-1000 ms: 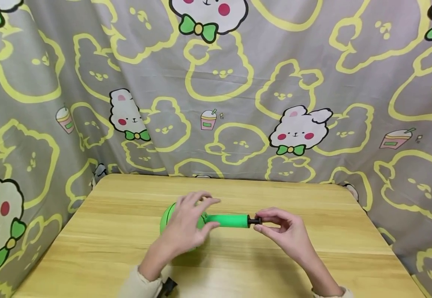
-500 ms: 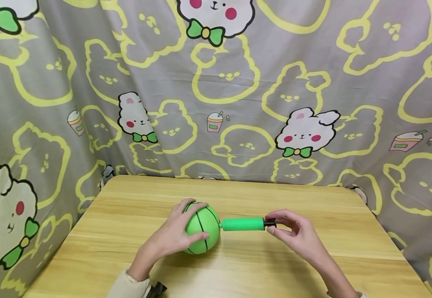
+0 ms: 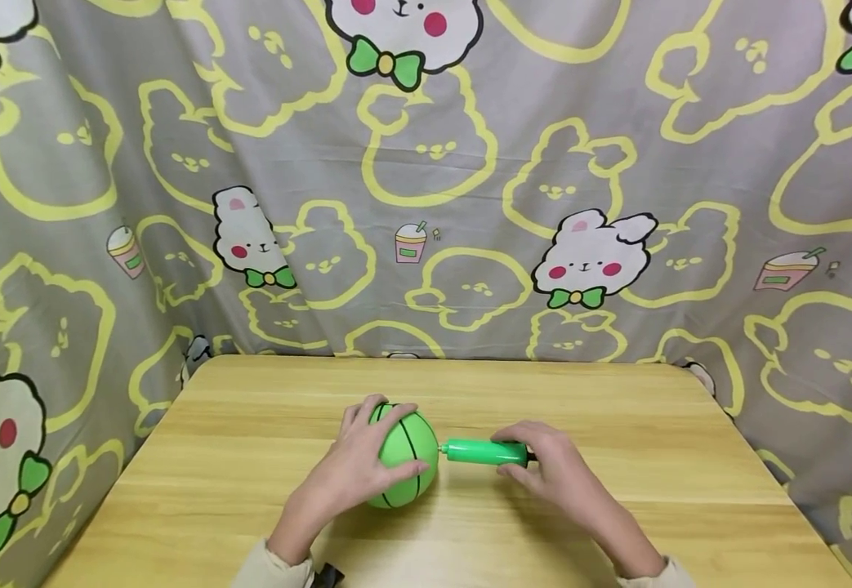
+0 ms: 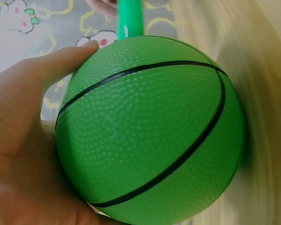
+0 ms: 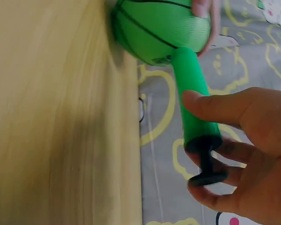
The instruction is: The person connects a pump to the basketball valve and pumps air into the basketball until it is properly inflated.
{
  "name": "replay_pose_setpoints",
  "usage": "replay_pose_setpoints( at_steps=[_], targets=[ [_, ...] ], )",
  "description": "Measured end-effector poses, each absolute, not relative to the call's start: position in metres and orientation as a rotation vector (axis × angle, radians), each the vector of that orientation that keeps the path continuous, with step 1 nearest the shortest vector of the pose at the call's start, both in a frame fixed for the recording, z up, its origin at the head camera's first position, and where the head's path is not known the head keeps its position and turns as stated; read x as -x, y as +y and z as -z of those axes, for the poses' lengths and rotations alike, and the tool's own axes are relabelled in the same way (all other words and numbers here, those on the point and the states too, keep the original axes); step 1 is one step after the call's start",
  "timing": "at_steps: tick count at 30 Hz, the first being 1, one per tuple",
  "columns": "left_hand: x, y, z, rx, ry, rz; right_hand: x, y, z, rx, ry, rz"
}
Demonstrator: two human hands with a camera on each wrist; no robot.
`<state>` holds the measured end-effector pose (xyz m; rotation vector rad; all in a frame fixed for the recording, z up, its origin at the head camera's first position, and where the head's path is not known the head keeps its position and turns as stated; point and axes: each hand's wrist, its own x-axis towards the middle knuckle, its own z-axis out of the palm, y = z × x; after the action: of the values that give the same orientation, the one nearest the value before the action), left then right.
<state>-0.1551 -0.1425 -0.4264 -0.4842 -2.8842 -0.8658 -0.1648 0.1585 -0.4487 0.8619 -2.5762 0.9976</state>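
On the table stands a green ball (image 3: 422, 439) with black lines like a small basketball. My left hand (image 3: 352, 469) grips it from the left, thumb on the near side and fingers over the top. A green hand pump (image 3: 479, 451) lies level to the ball's right; a thin needle (image 3: 442, 448) shows between the two, and whether its tip is inside the ball cannot be told. My right hand (image 3: 561, 469) holds the pump's barrel near its rear end. In the right wrist view the black T-handle (image 5: 208, 178) sticks out a short way, with fingers behind it.
A wood-grain table (image 3: 249, 416) bears the ball and pump. Behind it and along the sides hangs a grey curtain (image 3: 462, 204) printed with rabbits and yellow outlines. A small black object (image 3: 328, 575) sits at the left cuff.
My right hand has shifted from pinching the black handle to holding the green barrel. My left hand has drawn back from over the pump's front end to grip the ball's left side.
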Motion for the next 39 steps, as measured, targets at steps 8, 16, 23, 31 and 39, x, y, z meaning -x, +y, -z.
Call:
replay_pose_setpoints(
  at_steps=[8, 16, 23, 31, 39],
  targets=[
    [0.150, -0.137, 0.426, 0.477, -2.886, 0.857, 0.175, 0.137, 0.451, -1.052, -2.605, -0.841],
    [0.151, -0.137, 0.426, 0.483, -2.872, 0.830, 0.185, 0.113, 0.452, -1.151, -2.603, -0.840],
    [0.152, -0.139, 0.427, 0.491, -2.865, 0.825, 0.190, 0.097, 0.457, -1.120, -2.543, -0.875],
    [0.153, -0.135, 0.426, 0.506, -2.860, 0.817, 0.193, 0.095, 0.459, -1.110, -2.458, -0.883],
    [0.153, -0.137, 0.430, 0.478, -2.868, 0.811, 0.190, 0.092, 0.467, -1.126, -2.416, -0.793]
  ],
)
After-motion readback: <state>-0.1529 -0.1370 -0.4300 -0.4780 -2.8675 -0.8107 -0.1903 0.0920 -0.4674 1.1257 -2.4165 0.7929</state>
